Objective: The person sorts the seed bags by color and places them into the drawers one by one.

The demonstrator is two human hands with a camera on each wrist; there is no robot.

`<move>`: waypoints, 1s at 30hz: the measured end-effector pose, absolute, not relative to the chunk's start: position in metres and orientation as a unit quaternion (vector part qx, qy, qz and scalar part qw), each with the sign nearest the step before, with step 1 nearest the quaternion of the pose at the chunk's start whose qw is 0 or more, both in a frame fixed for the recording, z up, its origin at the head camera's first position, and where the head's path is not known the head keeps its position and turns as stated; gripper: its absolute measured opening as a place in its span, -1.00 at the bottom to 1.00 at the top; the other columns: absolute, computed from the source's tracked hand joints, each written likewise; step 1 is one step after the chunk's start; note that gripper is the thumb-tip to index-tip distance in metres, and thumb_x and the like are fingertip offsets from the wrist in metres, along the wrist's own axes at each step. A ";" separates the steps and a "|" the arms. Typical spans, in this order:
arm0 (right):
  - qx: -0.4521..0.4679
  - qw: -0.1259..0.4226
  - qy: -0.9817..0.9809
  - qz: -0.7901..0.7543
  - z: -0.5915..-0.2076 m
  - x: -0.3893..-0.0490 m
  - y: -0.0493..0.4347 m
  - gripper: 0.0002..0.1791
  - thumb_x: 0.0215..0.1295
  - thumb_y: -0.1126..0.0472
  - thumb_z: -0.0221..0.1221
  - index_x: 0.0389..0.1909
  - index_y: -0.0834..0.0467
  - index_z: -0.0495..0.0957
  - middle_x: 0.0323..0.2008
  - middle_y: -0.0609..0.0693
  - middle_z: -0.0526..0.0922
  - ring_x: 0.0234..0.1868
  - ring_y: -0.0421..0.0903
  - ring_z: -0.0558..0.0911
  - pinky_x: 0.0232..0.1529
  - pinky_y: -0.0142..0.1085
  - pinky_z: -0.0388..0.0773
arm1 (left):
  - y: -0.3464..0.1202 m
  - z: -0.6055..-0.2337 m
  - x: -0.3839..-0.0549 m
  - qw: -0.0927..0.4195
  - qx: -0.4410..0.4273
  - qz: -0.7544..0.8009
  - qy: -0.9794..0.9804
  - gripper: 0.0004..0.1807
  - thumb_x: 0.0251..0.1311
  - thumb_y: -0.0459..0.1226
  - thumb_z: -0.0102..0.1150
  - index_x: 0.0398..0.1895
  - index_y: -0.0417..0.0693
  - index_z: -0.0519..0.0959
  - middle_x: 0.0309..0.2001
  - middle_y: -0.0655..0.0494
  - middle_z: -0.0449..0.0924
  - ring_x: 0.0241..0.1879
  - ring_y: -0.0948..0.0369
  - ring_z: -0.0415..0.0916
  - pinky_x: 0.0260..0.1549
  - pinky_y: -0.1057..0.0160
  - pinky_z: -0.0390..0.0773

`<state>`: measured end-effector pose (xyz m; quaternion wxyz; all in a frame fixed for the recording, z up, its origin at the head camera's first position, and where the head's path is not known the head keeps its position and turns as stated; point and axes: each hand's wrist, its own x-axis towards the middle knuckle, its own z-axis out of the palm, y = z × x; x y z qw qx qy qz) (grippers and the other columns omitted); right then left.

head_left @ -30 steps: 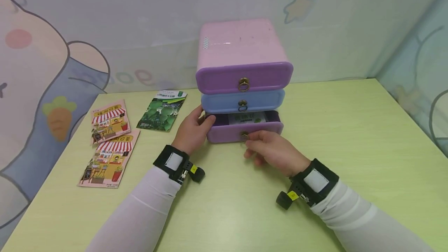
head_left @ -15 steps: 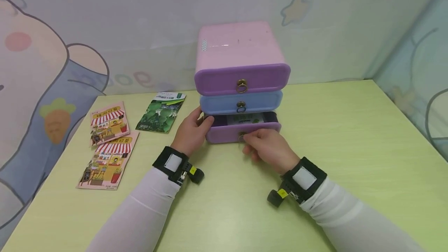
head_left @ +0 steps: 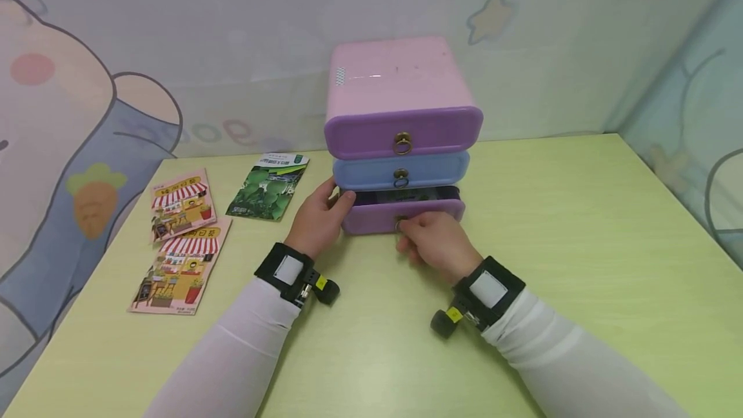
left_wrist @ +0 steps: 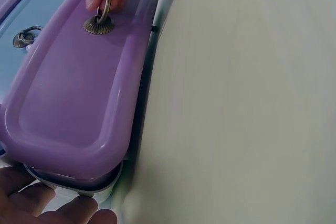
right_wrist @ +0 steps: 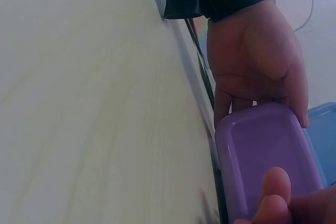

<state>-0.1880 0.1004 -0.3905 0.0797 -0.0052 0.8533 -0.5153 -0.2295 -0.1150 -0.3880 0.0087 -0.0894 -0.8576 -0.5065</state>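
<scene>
A small three-tier drawer cabinet (head_left: 400, 76) stands on the table, with a pink top. Its bottom purple drawer (head_left: 371, 218) sticks out a little, and a dark strip of its inside shows with part of a packet (head_left: 406, 195) in it. My right hand (head_left: 444, 244) pinches the brass ring pull (left_wrist: 106, 6) of that drawer between thumb and fingers. My left hand (head_left: 316, 221) grips the cabinet's lower left side. Its thumb lies by the drawer's top left corner, while its fingers (left_wrist: 79, 208) touch the casing's end in the left wrist view.
Above are a blue drawer (head_left: 371, 173) and a purple top drawer (head_left: 360, 137), both pushed in. To the left lie a green seed packet (head_left: 269, 187) and two pink packets with striped awnings (head_left: 182, 204), partly overlapping. A printed cloth (head_left: 261, 50) hangs behind the table (head_left: 551, 224).
The bottom drawer has slid inward, and the gap over it has narrowed, hiding more of the packet inside. My right hand has moved with it, slightly left and away from me; my left hand stays.
</scene>
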 end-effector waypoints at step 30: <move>0.032 0.089 0.816 -0.570 -0.392 -0.219 0.094 -0.66 0.34 0.09 0.00 -0.41 0.26 0.58 -0.54 0.06 0.64 -0.62 -0.05 0.53 -0.61 -0.33 0.49 | -0.114 -0.391 -0.231 0.016 -0.092 -0.504 -0.859 -0.39 0.30 0.06 0.00 0.40 0.30 0.18 0.34 0.19 0.20 0.17 0.15 0.28 0.16 0.11 0.36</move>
